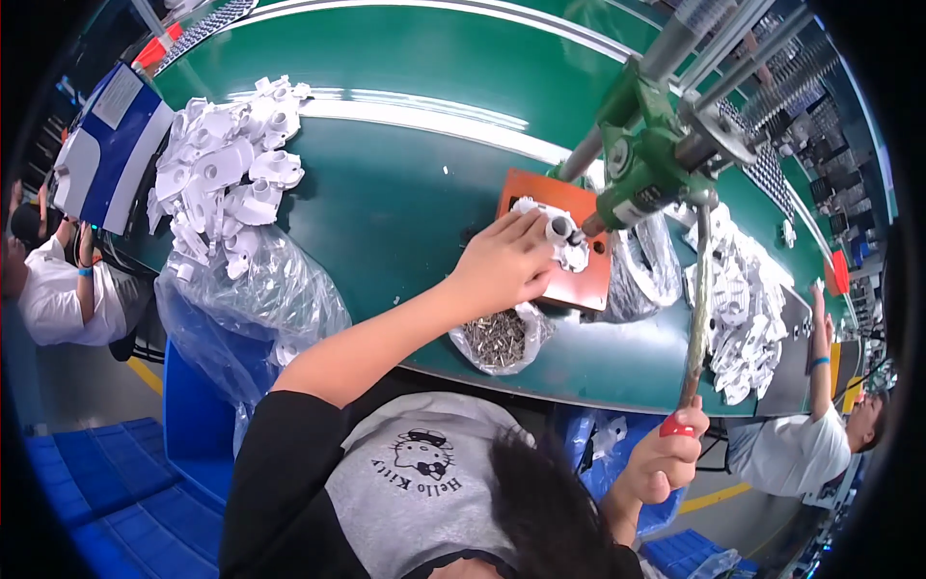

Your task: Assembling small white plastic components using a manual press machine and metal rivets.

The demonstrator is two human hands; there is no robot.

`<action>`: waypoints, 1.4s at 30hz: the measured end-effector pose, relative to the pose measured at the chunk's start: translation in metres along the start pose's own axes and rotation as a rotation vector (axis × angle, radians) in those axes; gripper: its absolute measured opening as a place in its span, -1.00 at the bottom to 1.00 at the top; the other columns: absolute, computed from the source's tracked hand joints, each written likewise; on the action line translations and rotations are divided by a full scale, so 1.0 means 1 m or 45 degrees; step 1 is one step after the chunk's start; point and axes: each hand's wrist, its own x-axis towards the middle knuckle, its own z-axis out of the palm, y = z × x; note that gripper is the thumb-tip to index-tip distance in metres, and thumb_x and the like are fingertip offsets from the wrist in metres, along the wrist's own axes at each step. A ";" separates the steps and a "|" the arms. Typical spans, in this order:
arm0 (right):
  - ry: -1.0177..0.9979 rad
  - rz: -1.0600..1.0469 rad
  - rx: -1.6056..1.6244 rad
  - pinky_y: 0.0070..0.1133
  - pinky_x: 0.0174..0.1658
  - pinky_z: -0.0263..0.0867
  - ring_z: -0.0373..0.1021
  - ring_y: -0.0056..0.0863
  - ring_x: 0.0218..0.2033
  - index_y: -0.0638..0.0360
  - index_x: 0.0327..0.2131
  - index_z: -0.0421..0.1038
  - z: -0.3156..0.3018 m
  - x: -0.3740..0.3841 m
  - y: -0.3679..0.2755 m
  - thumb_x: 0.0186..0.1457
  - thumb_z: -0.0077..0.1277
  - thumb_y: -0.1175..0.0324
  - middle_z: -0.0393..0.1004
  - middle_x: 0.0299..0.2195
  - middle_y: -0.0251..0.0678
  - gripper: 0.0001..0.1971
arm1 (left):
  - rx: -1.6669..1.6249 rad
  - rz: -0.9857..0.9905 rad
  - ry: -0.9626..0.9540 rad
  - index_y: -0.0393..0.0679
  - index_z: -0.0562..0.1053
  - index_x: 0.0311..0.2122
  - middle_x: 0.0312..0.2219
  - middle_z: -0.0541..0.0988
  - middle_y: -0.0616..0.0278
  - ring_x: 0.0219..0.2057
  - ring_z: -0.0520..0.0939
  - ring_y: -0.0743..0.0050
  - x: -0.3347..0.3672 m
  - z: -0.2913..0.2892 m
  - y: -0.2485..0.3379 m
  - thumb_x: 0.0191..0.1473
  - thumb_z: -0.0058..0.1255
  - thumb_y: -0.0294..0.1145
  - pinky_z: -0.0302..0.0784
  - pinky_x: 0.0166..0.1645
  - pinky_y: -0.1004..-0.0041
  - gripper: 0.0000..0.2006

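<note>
My left hand reaches over an orange base plate, its fingers bent against a white plastic part with a round collar. The fingertips are partly hidden behind the hand and the part. Right above that part is the ram of a green hand press. Lower right, my right hand is closed round the red-tipped end of the press's long lever, which hangs down toward me. Beside my left wrist, an open clear bag holds many small metal pins.
White plastic parts lie heaped at the left by a clear bag and a blue bin. Another heap lies right of the lever. A blue and white machine stands far left. Co-workers sit at both sides.
</note>
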 end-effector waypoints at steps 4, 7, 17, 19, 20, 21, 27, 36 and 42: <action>-0.266 -0.289 -0.046 -0.18 0.05 0.04 0.23 -0.33 -0.36 0.06 -0.76 0.17 -0.003 0.039 0.010 -0.06 -0.17 0.15 0.23 -0.61 -0.45 -0.67 | -0.028 -0.216 -0.108 -0.39 0.31 -0.09 -0.13 0.46 -0.10 -0.04 0.47 0.02 0.000 -0.003 0.001 -0.14 0.10 -0.22 0.32 0.11 0.27 -0.46; -0.226 -0.244 0.088 -0.21 0.00 0.09 0.23 -0.34 -0.40 0.10 -0.79 0.20 0.000 0.048 0.006 -0.07 -0.16 0.15 0.23 -0.63 -0.42 -0.65 | -0.094 -0.258 -0.164 -0.39 0.29 -0.06 -0.11 0.45 -0.10 -0.04 0.46 -0.01 0.001 -0.003 -0.001 -0.14 0.11 -0.22 0.33 0.10 0.27 -0.43; -0.271 -0.363 0.343 -0.34 -0.20 0.03 0.19 -0.43 -0.43 0.10 -0.66 0.31 -0.003 0.085 0.004 -0.08 -0.15 0.20 0.27 -0.58 -0.45 -0.76 | -0.040 -0.276 -0.293 -0.22 0.26 0.04 0.04 0.33 -0.03 0.12 0.28 0.05 0.009 -0.012 -0.011 -0.12 0.08 -0.21 0.13 0.19 0.15 -0.41; -0.200 -0.258 0.727 -0.24 0.10 -0.06 0.19 -0.29 -0.16 0.28 -0.09 0.29 -0.012 0.140 0.008 0.15 -0.35 0.15 0.30 -0.30 -0.29 -0.58 | 0.019 -0.184 -0.244 -0.12 0.28 -0.05 0.07 0.29 0.02 0.19 0.15 0.13 0.017 -0.013 -0.020 -0.17 0.07 -0.26 -0.01 0.18 0.09 -0.50; -0.186 -0.262 0.709 -0.24 0.10 -0.06 0.19 -0.29 -0.16 0.28 -0.09 0.29 -0.007 0.169 0.023 0.15 -0.35 0.15 0.30 -0.30 -0.29 -0.58 | 0.011 -0.164 -0.249 -0.12 0.28 -0.05 0.07 0.29 0.02 0.19 0.15 0.13 0.028 -0.016 -0.021 -0.17 0.07 -0.26 -0.01 0.18 0.09 -0.50; 0.088 -0.047 0.621 -0.19 0.17 -0.08 0.17 -0.21 -0.02 0.31 0.03 0.15 0.002 0.203 0.046 0.21 -0.40 0.17 0.27 -0.13 -0.13 -0.55 | -0.131 -0.192 -0.468 -0.10 0.29 -0.09 0.06 0.30 0.03 0.18 0.17 0.15 0.042 -0.022 -0.022 -0.18 0.07 -0.26 0.00 0.17 0.08 -0.53; 0.048 0.652 0.516 -0.58 -0.05 0.21 0.31 -0.50 -0.10 0.20 0.05 0.22 0.103 0.320 0.120 0.15 -0.16 0.16 0.39 -0.16 -0.30 -0.55 | -0.565 -0.722 -0.725 -0.14 0.17 -0.02 -0.23 0.48 -0.17 -0.20 0.53 -0.14 0.071 -0.043 -0.040 -0.06 0.16 -0.27 0.41 -0.15 0.24 -0.46; -0.533 0.681 -1.394 -0.28 -0.02 0.22 0.32 -0.07 -0.07 0.16 -0.01 0.25 -0.016 0.173 0.301 -0.03 -0.02 0.19 0.27 0.00 0.03 -0.52 | -0.931 -0.907 -1.046 -0.15 0.11 0.14 -0.41 0.54 0.08 -0.43 0.58 0.35 0.055 -0.071 -0.072 -0.04 0.07 -0.51 0.51 -0.40 0.38 -0.38; -0.528 0.880 -1.765 -0.13 -0.07 0.23 0.30 0.18 -0.12 -0.03 0.04 0.18 -0.009 0.129 0.322 -0.07 0.03 0.15 0.27 -0.04 0.04 -0.46 | -1.256 -1.101 -0.700 -0.08 0.16 0.10 -0.43 0.53 0.18 -0.38 0.56 0.56 0.035 -0.069 -0.073 -0.07 0.09 -0.62 0.47 -0.35 0.53 -0.40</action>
